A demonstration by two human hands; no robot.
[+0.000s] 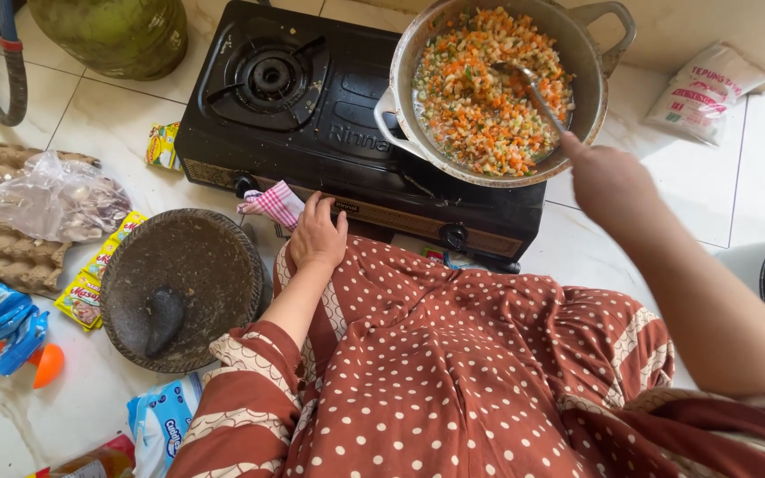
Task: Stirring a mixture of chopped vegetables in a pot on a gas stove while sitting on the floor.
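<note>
Right hand [608, 181] gripped closed on long metal spoon [537, 93], bowl sunk in diced vegetables [489, 88] within dented grey wok [591, 97]; best stirred gently, away from rim. Left hand [318, 237] rested loosely open, empty, on near knee.

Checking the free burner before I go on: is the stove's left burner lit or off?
Off, as far as shows: the left burner is bare, with no pot and no visible flame. The pan sits on the right side.
</note>
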